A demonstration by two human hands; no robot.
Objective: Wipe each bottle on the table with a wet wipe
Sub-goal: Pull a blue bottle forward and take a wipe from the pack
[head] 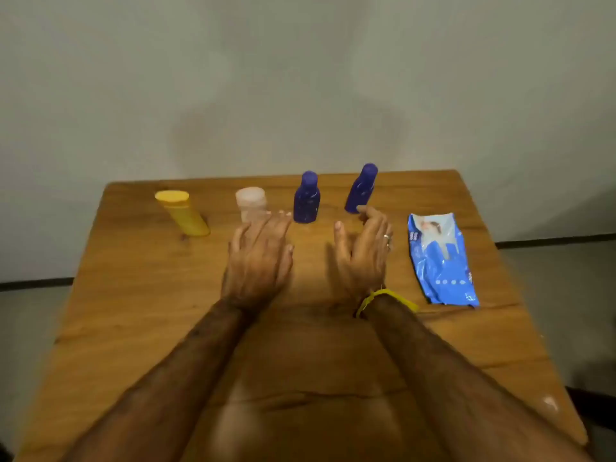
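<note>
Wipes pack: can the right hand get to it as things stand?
Probably yes. The right hand is open and holds nothing, and the blue wipes pack lies flat on the table just to its right, with only bare wood between them. The bottles stand farther back, out of that path.

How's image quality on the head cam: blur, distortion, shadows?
Head view: soft all over, the wipes pack print unreadable; wide-angle bend splays the table edges and tilts the yellow bottle and right purple bottle outward; left hand and right hand slightly smeared; dim warm light, a soft shadow between the forearms and a faint one on the wall.
</note>
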